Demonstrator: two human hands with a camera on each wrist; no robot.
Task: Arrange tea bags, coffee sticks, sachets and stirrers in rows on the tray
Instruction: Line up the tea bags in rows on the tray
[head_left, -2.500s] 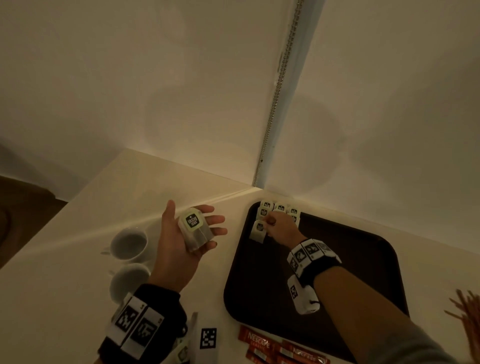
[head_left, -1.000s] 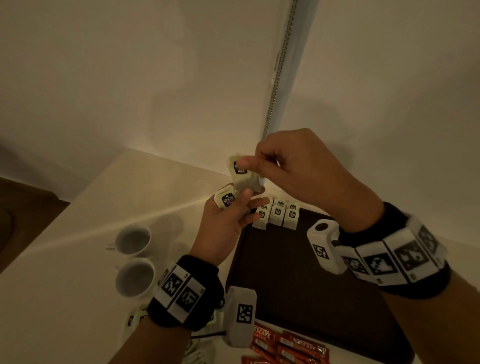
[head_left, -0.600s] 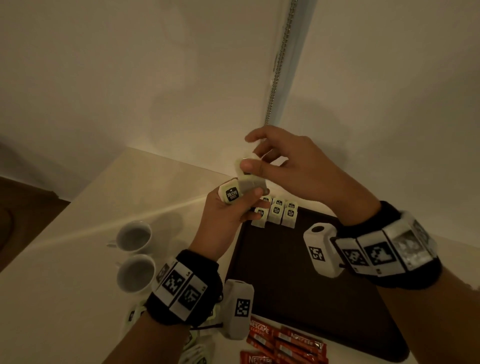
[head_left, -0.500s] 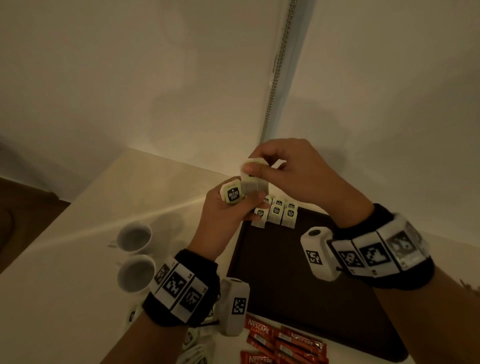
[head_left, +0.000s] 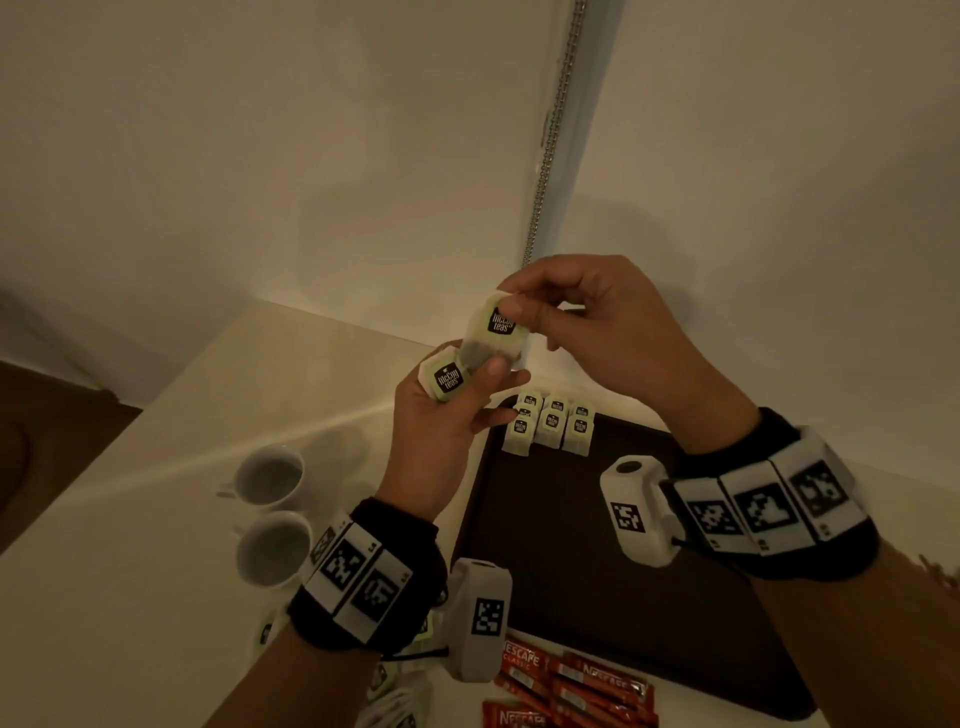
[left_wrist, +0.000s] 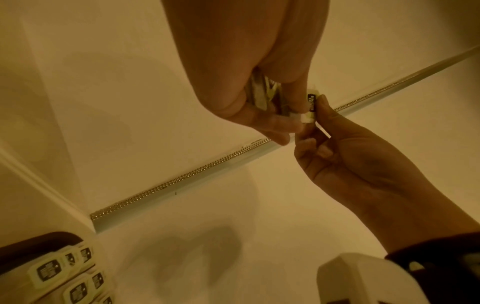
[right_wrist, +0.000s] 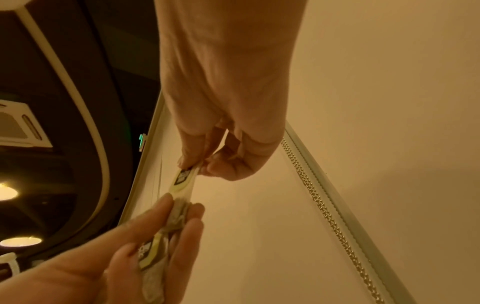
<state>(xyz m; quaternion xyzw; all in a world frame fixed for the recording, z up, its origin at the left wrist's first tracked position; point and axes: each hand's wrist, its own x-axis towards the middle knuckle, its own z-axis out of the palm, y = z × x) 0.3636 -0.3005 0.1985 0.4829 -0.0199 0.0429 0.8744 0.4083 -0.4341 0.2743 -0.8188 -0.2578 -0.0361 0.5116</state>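
Note:
Above the table's far corner my left hand (head_left: 467, 387) grips a small stack of pale green tea bags (head_left: 447, 379). My right hand (head_left: 522, 312) pinches the top of one tea bag (head_left: 498, 325) that still touches the stack; the right wrist view shows this tea bag (right_wrist: 183, 179) edge-on. The dark brown tray (head_left: 597, 597) lies below both hands. Several tea bags (head_left: 550, 423) lie in short rows at its far left corner. Red coffee sticks (head_left: 566, 686) lie on the table before the tray. Wooden stirrers (head_left: 943, 577) show at the right edge.
Two white cups (head_left: 267, 475) stand left of the tray, near the table's left edge. More loose tea bags (head_left: 395, 696) lie under my left wrist. Two walls meet behind the tray, with a bead chain (head_left: 550, 130) hanging in the corner.
My right hand left the tea bags on the tray, rose to my left hand and pinched a tea bag from the stack. The left hand lifted and moved toward the tray.

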